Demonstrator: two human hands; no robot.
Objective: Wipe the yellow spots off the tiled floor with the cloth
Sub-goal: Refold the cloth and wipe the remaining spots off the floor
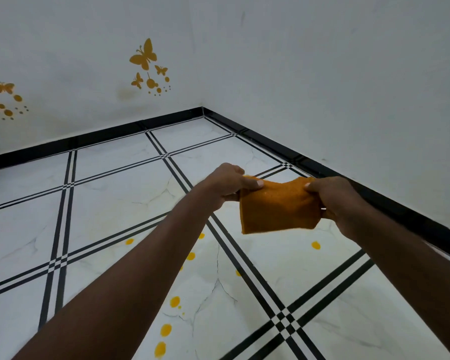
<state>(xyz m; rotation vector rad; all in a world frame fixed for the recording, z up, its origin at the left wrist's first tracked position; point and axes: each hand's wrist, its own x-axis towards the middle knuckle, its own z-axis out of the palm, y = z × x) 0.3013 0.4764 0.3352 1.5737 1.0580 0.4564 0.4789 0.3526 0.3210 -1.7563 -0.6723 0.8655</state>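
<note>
The tiled floor [109, 209] spread white under you, crossed by black double lines and bounded by a black skirting [348, 183] along two walls that met at the far corner. On the left wall sat orange butterfly decals [144, 57]. You held the orange cloth [278, 206] in the air above the floor, near its right edge, stretched between both hands. Your left hand [226, 184] pinched its upper left corner with thumb over fingers; your right hand [335, 201] gripped its right side. Yellow spots [175, 301] lay scattered on the tiles below, from beneath the cloth toward the near edge.
</note>
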